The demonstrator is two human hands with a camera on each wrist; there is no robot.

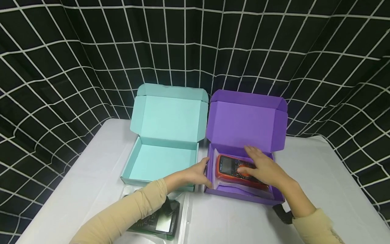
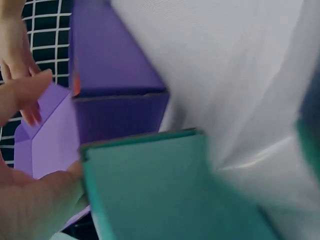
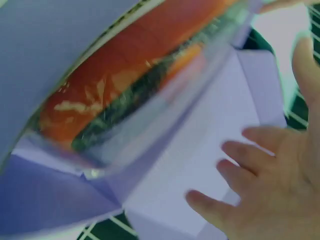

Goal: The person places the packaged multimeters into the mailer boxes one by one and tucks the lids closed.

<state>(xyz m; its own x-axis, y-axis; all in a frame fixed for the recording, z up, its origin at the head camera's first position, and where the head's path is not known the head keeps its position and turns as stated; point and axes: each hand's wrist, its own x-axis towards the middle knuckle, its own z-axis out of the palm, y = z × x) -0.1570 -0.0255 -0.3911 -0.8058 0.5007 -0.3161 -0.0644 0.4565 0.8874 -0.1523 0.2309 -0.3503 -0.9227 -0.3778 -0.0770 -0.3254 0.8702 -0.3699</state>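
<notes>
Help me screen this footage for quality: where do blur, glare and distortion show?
Head: mostly crisp, though grid lines on the black curtain bend, from folds, lens or both. Left wrist: the teal box blurs toward lower right, a glare streak crosses clear plastic. Right wrist: soft, bluish, with highlights on the wrapped orange meter.

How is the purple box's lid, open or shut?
Open: the lid stands raised behind the purple box, and the red multimeter shows inside.
</notes>
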